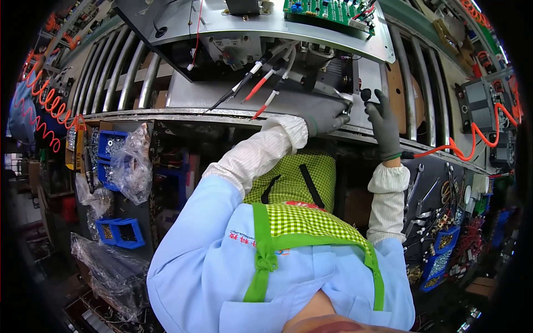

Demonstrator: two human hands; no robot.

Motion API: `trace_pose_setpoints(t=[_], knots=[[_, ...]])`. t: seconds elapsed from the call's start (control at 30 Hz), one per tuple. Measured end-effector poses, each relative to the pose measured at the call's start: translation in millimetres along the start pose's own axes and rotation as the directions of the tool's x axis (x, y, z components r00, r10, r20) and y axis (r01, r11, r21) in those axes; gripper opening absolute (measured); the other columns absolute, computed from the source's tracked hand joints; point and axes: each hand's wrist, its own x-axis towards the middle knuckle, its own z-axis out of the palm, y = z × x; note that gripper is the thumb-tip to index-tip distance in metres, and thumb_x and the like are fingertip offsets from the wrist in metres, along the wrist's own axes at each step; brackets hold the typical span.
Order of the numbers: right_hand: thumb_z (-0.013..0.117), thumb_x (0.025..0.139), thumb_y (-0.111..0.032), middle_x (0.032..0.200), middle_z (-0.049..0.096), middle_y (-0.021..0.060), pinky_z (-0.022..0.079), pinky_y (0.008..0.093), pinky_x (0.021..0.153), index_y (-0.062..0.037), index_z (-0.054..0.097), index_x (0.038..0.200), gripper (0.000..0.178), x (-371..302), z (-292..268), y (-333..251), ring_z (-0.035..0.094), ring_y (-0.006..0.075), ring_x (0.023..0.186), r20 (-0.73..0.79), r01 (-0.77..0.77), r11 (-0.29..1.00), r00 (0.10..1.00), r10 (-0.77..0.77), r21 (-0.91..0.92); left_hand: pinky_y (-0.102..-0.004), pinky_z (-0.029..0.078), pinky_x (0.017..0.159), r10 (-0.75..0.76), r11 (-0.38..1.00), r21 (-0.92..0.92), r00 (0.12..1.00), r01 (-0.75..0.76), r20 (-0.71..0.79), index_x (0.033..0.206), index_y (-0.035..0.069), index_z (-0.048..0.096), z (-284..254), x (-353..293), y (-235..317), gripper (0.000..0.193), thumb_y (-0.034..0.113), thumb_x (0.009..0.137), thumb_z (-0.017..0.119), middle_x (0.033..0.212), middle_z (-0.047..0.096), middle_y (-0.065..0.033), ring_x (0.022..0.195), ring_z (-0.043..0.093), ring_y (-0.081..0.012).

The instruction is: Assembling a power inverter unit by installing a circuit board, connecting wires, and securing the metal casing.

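In the head view, the left hand (325, 117), in a grey glove, has its fingers bent close together at a small shiny metal part (346, 106) by the near edge of the metal unit (222, 94); whether they clamp it cannot be told. The right hand (384, 126), also gloved, is just to the right, its fingers partly apart and pointing to the far side. A round black piece (365, 94) lies at their tips; I cannot tell if it is gripped.

Thick cables (272, 75) with black, white and red ends hang toward the near side, left of the left hand, crowding the way into the unit there. A green circuit board (327, 12) sits on the far, upper part of the unit, overhanging its inside. Rollers (119, 69) run to the left and right. An orange hose (461, 150) coils right of the right hand. Wrenches (416, 183) lie near right on a dark worktop (430, 173); blue bins (112, 143) and a clear bag (133, 166) are near left.
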Motion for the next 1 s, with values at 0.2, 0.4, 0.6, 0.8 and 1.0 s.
trace_pose_setpoints(t=[0.2,0.4,0.6,0.8,1.0], knots=[[0.06,0.092,-0.02,0.115,0.063,0.013,0.05,0.0307,0.085,0.0004,0.054,0.128,0.042,45.6,0.2,-0.7,0.063,0.02,0.098,-0.113,0.178,0.975,0.98,-0.163,0.135,-0.0425,0.048,0.077,0.071,0.98,0.193,0.994,-0.054,-0.08,0.102,0.001,0.061,-19.6,48.1,-56.7,0.028,0.025,0.093,0.052,0.09,0.064,-0.0216,0.086,0.061,-0.0357],[0.058,0.095,-0.014,0.104,0.065,0.007,0.051,0.0259,0.065,-0.0074,0.058,0.125,0.032,97.1,23.9,44.7,0.059,0.0149,0.083,-0.115,0.493,0.868,0.867,-0.485,0.057,-0.0398,0.049,0.078,-0.05,0.998,0.019,0.996,0.052,-0.072,0.103,0.003,0.064,-26.6,66.3,-50.6,0.027,0.025,0.091,0.054,0.088,0.067,-0.0165,0.083,0.065,-0.0307],[0.051,0.098,-0.031,0.107,0.065,0.0134,0.044,0.0272,0.093,-0.0016,0.056,0.128,0.042,113.7,42.3,29.3,0.061,0.0189,0.097,0.016,0.064,0.818,0.996,-0.088,0.571,-0.0391,0.049,0.084,-0.01,0.99,0.143,1.0,0.009,0.005,0.115,0.004,0.059,-30.2,72.1,-58.4,0.031,0.025,0.093,0.052,0.097,0.067,-0.0171,0.089,0.065,-0.0313],[0.064,0.091,-0.029,0.117,0.057,0.0114,0.046,0.0314,0.09,0.0034,0.059,0.12,0.043,122.0,56.9,28.8,0.058,0.0227,0.104,0.059,0.26,0.958,0.961,-0.269,0.123,-0.0391,0.049,0.083,-0.071,0.991,0.113,0.997,0.074,-0.029,0.114,0.004,0.06,-33.8,72.1,-77.2,0.039,0.036,0.093,0.052,0.1,0.067,-0.0187,0.093,0.065,-0.0319],[0.066,0.088,-0.026,0.115,0.057,0.0116,0.045,0.0314,0.091,0.0042,0.06,0.117,0.042,116.0,55.6,26.2,0.058,0.0229,0.104,0.046,0.215,0.957,0.973,-0.228,0.197,-0.0398,0.05,0.081,-0.311,0.95,-0.045,0.942,0.308,-0.128,0.107,0.004,0.066,-23.0,67.5,-67.4,0.037,0.036,0.089,0.058,0.098,0.068,-0.0198,0.092,0.066,-0.0322]])
